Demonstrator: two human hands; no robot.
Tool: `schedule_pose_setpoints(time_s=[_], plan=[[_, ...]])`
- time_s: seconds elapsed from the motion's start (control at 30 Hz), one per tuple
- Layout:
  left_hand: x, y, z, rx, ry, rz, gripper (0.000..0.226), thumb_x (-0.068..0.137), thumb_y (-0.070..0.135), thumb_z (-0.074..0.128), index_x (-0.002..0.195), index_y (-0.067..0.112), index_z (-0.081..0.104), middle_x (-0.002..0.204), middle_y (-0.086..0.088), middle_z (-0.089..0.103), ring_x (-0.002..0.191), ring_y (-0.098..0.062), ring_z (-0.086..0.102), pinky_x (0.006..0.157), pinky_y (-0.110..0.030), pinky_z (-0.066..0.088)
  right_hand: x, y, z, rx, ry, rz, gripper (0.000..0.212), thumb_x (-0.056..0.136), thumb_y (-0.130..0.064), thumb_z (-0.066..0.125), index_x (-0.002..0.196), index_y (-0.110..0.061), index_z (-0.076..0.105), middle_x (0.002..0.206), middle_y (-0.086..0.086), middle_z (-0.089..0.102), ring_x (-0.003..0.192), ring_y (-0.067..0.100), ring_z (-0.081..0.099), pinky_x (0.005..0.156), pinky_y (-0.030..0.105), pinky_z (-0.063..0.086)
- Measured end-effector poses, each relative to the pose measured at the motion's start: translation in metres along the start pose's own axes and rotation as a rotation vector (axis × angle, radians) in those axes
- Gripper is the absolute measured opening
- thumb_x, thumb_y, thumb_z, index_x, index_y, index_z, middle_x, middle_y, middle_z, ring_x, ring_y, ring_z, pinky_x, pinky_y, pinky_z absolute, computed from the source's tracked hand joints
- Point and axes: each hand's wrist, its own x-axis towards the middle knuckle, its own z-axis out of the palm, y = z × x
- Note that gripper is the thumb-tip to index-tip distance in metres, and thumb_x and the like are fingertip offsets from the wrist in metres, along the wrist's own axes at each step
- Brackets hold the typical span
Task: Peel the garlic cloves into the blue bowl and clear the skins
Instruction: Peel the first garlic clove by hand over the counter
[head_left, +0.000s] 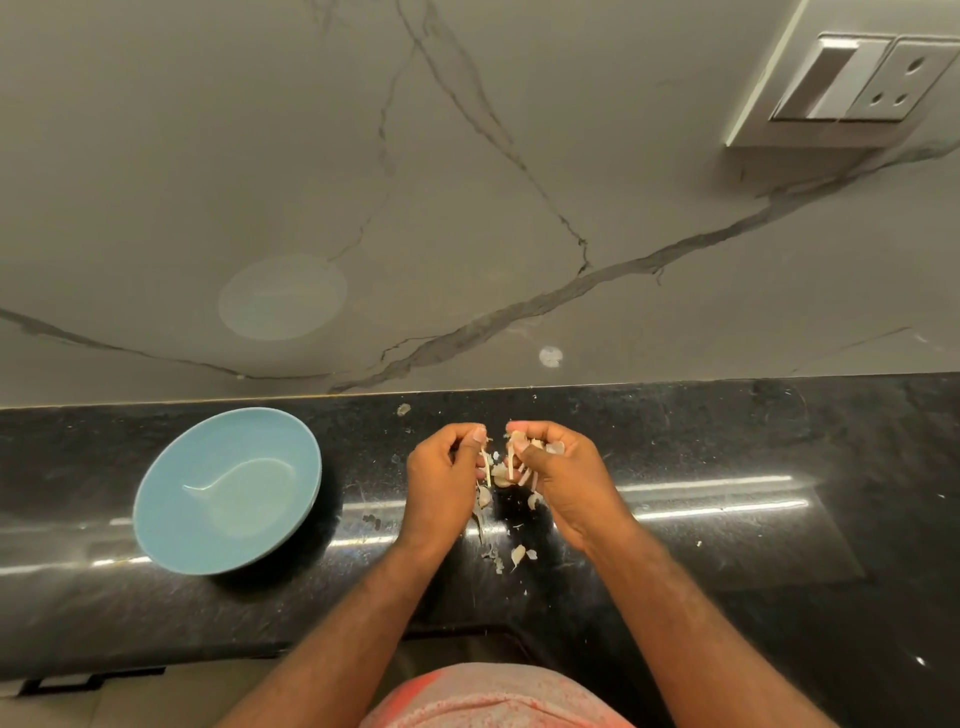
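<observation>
The blue bowl (171, 499) sits on the black counter at the left, with nothing in it. Both hands hover over the counter's middle, close together. My right hand (558, 475) grips a cluster of garlic cloves (522, 457) with papery skin hanging from it. My left hand (441, 470) pinches a strip of garlic skin (485, 462) between thumb and fingers, just left of the cluster. Loose skins and clove bits (514, 553) lie on the counter below and between the hands.
The black stone counter (727, 493) runs left to right against a marble backsplash (467, 208). A wall socket and switch plate (862, 78) sits at the upper right. One skin scrap (403, 409) lies near the back edge.
</observation>
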Motion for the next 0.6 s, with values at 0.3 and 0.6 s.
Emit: schedule_pose_setpoints(time_s=[0.3, 0.6], plan=[[-0.006, -0.006, -0.001, 0.151, -0.229, -0.074, 0.017, 0.094, 0.014, 0.062, 0.094, 0.024, 0.076, 0.08, 0.002, 0.073, 0.073, -0.009, 0.068, 0.064, -0.016, 0.052, 0.0, 0.009, -0.023, -0.261, 0.064, 0.006, 0.007, 0.089, -0.004, 0.07, 0.096, -0.005, 0.067, 0.084, 0.013, 0.072, 0.069, 0.017, 0.068, 0.066, 0.032, 0.058], [0.004, -0.006, -0.016, 0.19, -0.067, -0.067, 0.023, 0.096, 0.027, 0.06, 0.08, 0.017, 0.073, 0.074, 0.001, 0.071, 0.067, -0.011, 0.066, 0.072, -0.034, 0.056, 0.0, -0.006, -0.035, -0.593, 0.076, -0.117, 0.026, 0.091, 0.003, 0.062, 0.093, -0.02, 0.073, 0.089, 0.004, 0.075, 0.085, 0.018, 0.072, 0.077, 0.03, 0.059]])
